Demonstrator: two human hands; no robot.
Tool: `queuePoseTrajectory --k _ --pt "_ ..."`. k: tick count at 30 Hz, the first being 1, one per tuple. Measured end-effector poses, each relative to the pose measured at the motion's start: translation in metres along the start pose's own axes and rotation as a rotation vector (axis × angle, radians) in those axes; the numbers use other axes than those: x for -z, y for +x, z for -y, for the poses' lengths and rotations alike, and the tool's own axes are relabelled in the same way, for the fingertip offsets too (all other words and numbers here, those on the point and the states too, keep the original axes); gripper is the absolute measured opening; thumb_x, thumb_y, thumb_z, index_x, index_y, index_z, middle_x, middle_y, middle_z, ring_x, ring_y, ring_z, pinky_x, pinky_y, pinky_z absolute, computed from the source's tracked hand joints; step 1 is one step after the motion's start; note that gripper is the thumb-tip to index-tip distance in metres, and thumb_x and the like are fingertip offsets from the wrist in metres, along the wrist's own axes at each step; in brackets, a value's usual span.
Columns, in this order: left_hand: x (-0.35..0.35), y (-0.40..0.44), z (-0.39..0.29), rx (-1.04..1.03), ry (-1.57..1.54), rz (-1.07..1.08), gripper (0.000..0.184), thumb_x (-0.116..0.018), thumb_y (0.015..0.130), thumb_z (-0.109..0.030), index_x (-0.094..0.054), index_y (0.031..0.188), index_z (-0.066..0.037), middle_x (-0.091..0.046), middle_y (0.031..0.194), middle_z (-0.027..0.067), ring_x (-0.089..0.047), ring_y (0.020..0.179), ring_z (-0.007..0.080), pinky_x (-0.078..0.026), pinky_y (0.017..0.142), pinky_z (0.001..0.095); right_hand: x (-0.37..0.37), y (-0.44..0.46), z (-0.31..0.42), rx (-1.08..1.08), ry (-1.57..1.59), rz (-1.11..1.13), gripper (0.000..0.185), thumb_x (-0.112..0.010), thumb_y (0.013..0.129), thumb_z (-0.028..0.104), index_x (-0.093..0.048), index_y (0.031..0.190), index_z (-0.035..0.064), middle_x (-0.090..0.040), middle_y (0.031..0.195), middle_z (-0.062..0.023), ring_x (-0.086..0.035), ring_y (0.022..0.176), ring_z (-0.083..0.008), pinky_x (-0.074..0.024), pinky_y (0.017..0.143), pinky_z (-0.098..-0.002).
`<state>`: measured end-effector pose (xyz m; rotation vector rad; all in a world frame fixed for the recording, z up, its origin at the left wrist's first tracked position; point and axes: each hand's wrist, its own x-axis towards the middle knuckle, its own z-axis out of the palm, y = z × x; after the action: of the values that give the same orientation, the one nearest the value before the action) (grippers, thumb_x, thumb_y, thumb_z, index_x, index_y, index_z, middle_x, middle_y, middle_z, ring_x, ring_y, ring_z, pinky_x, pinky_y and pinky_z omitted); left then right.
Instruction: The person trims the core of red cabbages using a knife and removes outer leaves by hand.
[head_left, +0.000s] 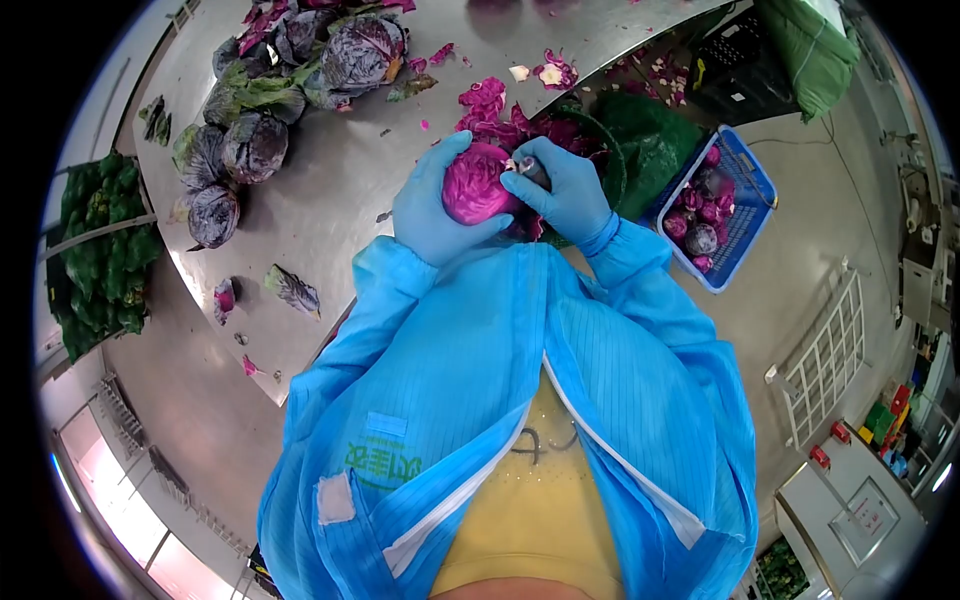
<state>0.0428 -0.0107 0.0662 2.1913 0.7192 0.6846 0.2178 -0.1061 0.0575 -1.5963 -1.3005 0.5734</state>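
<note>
My gloved left hand (425, 205) cups a peeled red cabbage (475, 187), bright magenta, from the left and below. On its other side, my gloved right hand (572, 190) is closed around a small tool with a dark, rounded grey end (534, 172). Its working end is hidden at the cabbage, where a pale spot shows. Torn red cabbage leaves (490, 112) lie just beyond my hands. Under and beside my right hand is a green round bin (615, 150) with leaves in it.
Several unpeeled cabbages (255, 147) sit on the steel table (350, 165) at left. A blue basket (768, 195) of peeled cabbages stands on the floor at right, near a black crate (740, 70) and a green sack (815, 50). Green net bags (105, 255) stand far left.
</note>
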Motion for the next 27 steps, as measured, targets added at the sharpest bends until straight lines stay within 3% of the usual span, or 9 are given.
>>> queuePoseTrajectory --k 7,10,12,15,18,20,22,23,27 --pt "-0.005 -0.004 -0.004 0.022 0.088 -0.013 0.086 -0.086 0.052 -0.034 -0.051 0.127 -0.009 -0.055 0.125 0.0155 -0.054 0.115 0.032 -0.045 0.097 0.0394 -0.017 -0.007 -0.006 0.123 -0.213 -0.09 0.016 -0.068 0.081 0.019 -0.059 0.088 0.0077 -0.063 0.074 -0.0096 -0.064 0.063 -0.0237 -0.0498 0.055 -0.0312" --pt "-0.009 -0.007 0.0 -0.015 0.165 -0.056 0.086 -0.086 0.054 -0.032 -0.049 0.128 -0.008 -0.055 0.124 0.0158 -0.055 0.115 0.0315 -0.045 0.098 0.0393 -0.025 -0.005 -0.02 0.051 -0.171 -0.227 0.012 -0.065 0.081 0.017 -0.059 0.085 0.0069 -0.063 0.072 -0.0088 -0.064 0.06 -0.0229 -0.0498 0.055 -0.0324" --pt "-0.008 -0.01 0.004 0.042 -0.105 -0.081 0.088 -0.088 0.057 -0.027 -0.046 0.13 -0.002 -0.054 0.124 0.0149 -0.056 0.112 0.0275 -0.046 0.096 0.0386 -0.017 0.003 -0.05 -0.193 -0.148 -0.532 0.014 -0.063 0.083 0.018 -0.059 0.082 0.0052 -0.063 0.07 -0.0081 -0.063 0.058 -0.0215 -0.0491 0.055 -0.0337" --pt "-0.004 -0.008 0.002 0.023 -0.089 -0.114 0.087 -0.088 0.059 -0.025 -0.045 0.13 -0.001 -0.053 0.124 0.0144 -0.055 0.112 0.0259 -0.044 0.097 0.0376 0.0 -0.001 -0.072 -0.48 0.13 -0.468 0.022 -0.066 0.083 0.024 -0.059 0.084 0.0035 -0.064 0.072 -0.0105 -0.062 0.057 -0.0171 -0.0489 0.056 -0.0317" --pt "-0.006 -0.006 0.006 -0.007 -0.057 -0.164 0.087 -0.088 0.058 -0.024 -0.046 0.13 -0.002 -0.052 0.125 0.0142 -0.054 0.113 0.0252 -0.044 0.098 0.0367 -0.006 -0.006 -0.026 -0.464 0.445 -0.336 0.032 -0.071 0.081 0.031 -0.058 0.088 0.003 -0.064 0.074 -0.0089 -0.059 0.059 -0.0121 -0.0483 0.057 -0.0299" --pt "-0.005 -0.008 0.003 0.006 -0.034 -0.128 0.087 -0.089 0.057 -0.023 -0.046 0.13 -0.002 -0.052 0.125 0.0147 -0.054 0.113 0.0259 -0.044 0.098 0.0369 -0.013 -0.008 -0.014 -0.203 0.296 -0.222 0.046 -0.076 0.075 0.041 -0.056 0.092 0.0037 -0.062 0.073 -0.0077 -0.058 0.063 -0.0123 -0.0485 0.06 -0.0288" --pt "-0.004 -0.007 -0.003 -0.015 -0.012 -0.123 0.087 -0.089 0.056 -0.023 -0.047 0.13 -0.003 -0.052 0.125 0.015 -0.054 0.113 0.0269 -0.044 0.098 0.0375 0.0 -0.002 0.011 -0.237 -0.006 0.02 0.049 -0.075 0.073 0.046 -0.056 0.093 0.005 -0.063 0.072 -0.0106 -0.061 0.063 -0.0169 -0.0491 0.06 -0.0302" --pt "-0.003 -0.006 -0.004 -0.04 0.009 -0.124 0.087 -0.089 0.055 -0.023 -0.047 0.129 -0.003 -0.052 0.125 0.0153 -0.055 0.112 0.0278 -0.045 0.098 0.038 0.0 -0.001 0.011 -0.163 -0.029 0.024 0.043 -0.072 0.077 0.044 -0.057 0.092 0.0066 -0.065 0.073 -0.0119 -0.064 0.063 -0.0232 -0.0498 0.059 -0.0336" --pt "0.0 -0.004 -0.004 -0.172 0.112 -0.089 0.087 -0.089 0.053 -0.023 -0.048 0.127 -0.003 -0.055 0.122 0.0162 -0.057 0.112 0.0307 -0.045 0.097 0.0393 -0.001 -0.004 0.009 -0.022 -0.156 0.088 0.027 -0.064 0.082 0.033 -0.059 0.091 0.0081 -0.066 0.073 -0.009 -0.066 0.066 -0.0274 -0.0508 0.059 -0.0375"
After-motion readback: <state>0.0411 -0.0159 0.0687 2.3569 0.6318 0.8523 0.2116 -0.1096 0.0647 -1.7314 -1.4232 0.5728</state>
